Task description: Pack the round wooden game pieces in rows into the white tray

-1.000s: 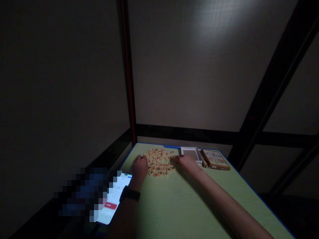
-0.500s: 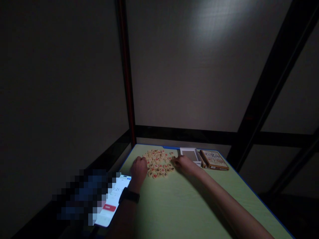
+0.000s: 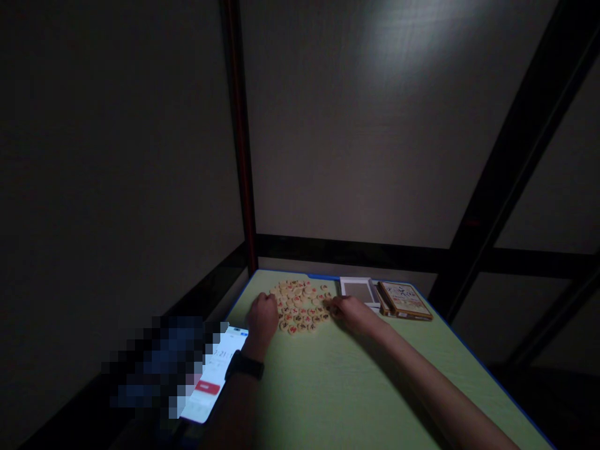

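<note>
Round red- and black-marked pieces (image 3: 294, 310) lay clustered on the green bench (image 3: 337, 381), between the left hand (image 3: 263, 317), curled narrow at their left edge, and the right hand (image 3: 350, 312), bent inward at their right edge. Whether either hand held a piece could not be told. A shallow white box (image 3: 360, 291) lay just beyond the right hand.

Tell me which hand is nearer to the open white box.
Right. The right hand is in front of the white box; the left hand is farther left, beside the xiangqi pieces.
</note>
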`<state>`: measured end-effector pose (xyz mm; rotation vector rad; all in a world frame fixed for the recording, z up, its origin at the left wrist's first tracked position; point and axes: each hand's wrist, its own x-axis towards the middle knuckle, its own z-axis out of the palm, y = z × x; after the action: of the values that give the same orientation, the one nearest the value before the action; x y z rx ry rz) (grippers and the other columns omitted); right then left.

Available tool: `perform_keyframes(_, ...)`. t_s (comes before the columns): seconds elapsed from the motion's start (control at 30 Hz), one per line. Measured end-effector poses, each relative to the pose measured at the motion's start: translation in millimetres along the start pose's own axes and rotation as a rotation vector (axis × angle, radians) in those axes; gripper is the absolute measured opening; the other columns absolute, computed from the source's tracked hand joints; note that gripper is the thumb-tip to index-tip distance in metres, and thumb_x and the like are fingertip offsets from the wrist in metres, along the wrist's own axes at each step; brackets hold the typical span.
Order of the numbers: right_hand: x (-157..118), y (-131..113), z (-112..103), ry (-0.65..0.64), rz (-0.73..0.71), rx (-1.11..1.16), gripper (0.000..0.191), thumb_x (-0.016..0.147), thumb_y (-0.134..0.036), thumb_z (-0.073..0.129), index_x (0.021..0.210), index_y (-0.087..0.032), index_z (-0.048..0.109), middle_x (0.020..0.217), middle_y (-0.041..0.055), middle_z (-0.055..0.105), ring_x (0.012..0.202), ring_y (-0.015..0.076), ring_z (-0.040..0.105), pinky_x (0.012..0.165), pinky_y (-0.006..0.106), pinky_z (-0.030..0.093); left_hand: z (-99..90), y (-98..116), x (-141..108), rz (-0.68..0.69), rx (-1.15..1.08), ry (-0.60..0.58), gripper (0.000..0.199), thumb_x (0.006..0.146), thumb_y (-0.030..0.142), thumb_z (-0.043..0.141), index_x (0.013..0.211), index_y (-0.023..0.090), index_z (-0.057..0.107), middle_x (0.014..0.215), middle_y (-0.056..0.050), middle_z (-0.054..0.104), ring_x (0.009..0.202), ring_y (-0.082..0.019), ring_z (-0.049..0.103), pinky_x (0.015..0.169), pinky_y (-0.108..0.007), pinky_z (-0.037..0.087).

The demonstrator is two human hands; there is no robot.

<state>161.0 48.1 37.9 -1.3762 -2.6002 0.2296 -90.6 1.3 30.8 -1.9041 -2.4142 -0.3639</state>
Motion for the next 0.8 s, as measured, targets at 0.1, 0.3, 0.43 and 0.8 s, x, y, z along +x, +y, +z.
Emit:
perform_keyframes(0.1, -1.0, -1.2, 2.6, -0.029, -0.021, 0.068, 0.023, 0.078, -0.003, 0.057, 0.093, -0.012, 0.071, 0.092, 0.0117, 0.075, 0.082, 0.0185, 0.067, 0.068, 0.022, 0.040, 3.2, -1.1, 1.0, 0.007, 0.003, 0.007, 0.032, 0.096, 0.011, 0.037, 0.109, 0.014, 0.066, 0.108, -0.014, 0.064, 0.104, -0.022, 0.064, 0.081, -0.028, 0.048)
perform_keyframes(0.3, 14.2, 6.1, -9.3, -0.035, -0.043, 0.043, 0.023, 0.080, -0.004, 0.055, 0.083, -0.014, 0.075, 0.083, 0.0069, 0.076, 0.081, 0.0175, 0.068, 0.072, 0.021, 0.043, 2.3, -5.6, 3.8, -0.005, -0.019, 0.005, 0.032, 0.093, 0.006, 0.039, 0.110, 0.013, 0.065, 0.105, -0.015, 0.068, 0.102, -0.021, 0.066, 0.080, -0.027, 0.047)
perform_keyframes(0.43, 33.6, 2.9, -19.3, -0.026, 0.012, -0.057, 0.026, 0.082, -0.005, 0.052, 0.087, -0.012, 0.076, 0.089, 0.0124, 0.077, 0.083, 0.0202, 0.069, 0.070, 0.024, 0.042, -6.5, -9.0, 3.4, -0.100, -0.048, -0.012, 0.035, 0.095, 0.006, 0.034, 0.112, 0.012, 0.064, 0.103, -0.016, 0.072, 0.100, -0.022, 0.069, 0.078, -0.027, 0.047)
perform_keyframes(0.8, 66.5, -13.7, -12.7, -0.121, 0.095, -0.185, 0.016, 0.083, -0.018, 0.064, 0.089, -0.020, 0.078, 0.092, 0.0109, 0.077, 0.089, 0.0227, 0.071, 0.068, 0.024, 0.046, -3.9, -8.5, 3.0, -0.124, -0.101, -0.024, 0.035, 0.100, 0.019, 0.033, 0.110, 0.016, 0.066, 0.108, -0.012, 0.072, 0.101, -0.021, 0.068, 0.077, -0.027, 0.047)
